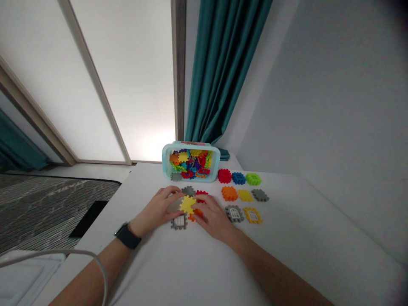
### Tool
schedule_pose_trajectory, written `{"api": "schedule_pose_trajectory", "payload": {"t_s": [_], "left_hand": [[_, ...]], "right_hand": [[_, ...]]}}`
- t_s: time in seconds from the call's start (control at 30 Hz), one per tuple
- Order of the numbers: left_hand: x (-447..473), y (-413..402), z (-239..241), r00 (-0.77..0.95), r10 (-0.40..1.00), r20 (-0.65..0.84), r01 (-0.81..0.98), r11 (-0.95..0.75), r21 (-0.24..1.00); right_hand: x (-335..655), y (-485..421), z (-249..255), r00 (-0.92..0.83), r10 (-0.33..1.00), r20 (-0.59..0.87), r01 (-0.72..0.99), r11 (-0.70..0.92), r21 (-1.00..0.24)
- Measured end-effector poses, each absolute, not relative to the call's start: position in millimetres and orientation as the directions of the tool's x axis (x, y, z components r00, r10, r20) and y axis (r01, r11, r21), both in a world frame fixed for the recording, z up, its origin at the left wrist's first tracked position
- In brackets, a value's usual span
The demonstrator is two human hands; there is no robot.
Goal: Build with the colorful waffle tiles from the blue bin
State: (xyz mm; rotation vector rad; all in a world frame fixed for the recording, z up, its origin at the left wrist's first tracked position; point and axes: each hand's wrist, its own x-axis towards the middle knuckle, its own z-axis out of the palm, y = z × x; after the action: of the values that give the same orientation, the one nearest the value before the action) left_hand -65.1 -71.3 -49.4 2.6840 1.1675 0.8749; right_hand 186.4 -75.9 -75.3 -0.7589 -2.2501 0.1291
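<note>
Between my two hands is a yellow toothed building tile (187,204), raised a little over the table. My left hand (162,207) grips its left side with thumb and fingers. On the other side, the fingertips of my right hand (214,216) hold its right edge. Below and around the tile lie a grey framed tile (179,222), an orange tile (198,212), a red tile (201,194) and a grey toothed tile (188,191). My fingers hide parts of the orange and red ones.
Behind my hands stands a light-blue tub (217,163) full of mixed coloured pieces. To the right lie red (224,176), blue (239,178), green (253,179), orange (229,193), yellow (245,195) and grey tiles (260,195), plus grey (234,213) and yellow framed ones (253,215). A cable (79,251) arches lower left.
</note>
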Motion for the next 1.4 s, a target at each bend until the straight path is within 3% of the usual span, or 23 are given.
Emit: {"api": "schedule_pose_trajectory", "payload": {"t_s": [0.43, 0.67, 1.03, 1.4], "left_hand": [[-65.6, -71.6, -48.2, 0.598, 0.668, 0.442, 0.636, -0.732, 0.245], [-58.2, -75.0, -44.0, 0.500, 0.715, 0.490, 0.670, -0.677, 0.305], [-51.5, -76.9, -41.1, 0.482, 0.696, 0.532, 0.760, -0.635, 0.142], [-50.9, -75.8, -51.2, 0.409, 0.727, 0.552, 0.714, -0.632, 0.302]], "right_hand": [[189.0, -71.9, -73.7, -0.550, 0.431, 0.716, 0.470, 0.868, -0.161], [185.8, -72.8, -71.8, -0.457, 0.449, 0.768, 0.493, 0.846, -0.202], [182.2, -74.5, -75.4, -0.431, 0.481, 0.763, 0.517, 0.825, -0.228], [190.9, -73.5, -63.2, -0.473, 0.469, 0.746, 0.539, 0.823, -0.176]]}}
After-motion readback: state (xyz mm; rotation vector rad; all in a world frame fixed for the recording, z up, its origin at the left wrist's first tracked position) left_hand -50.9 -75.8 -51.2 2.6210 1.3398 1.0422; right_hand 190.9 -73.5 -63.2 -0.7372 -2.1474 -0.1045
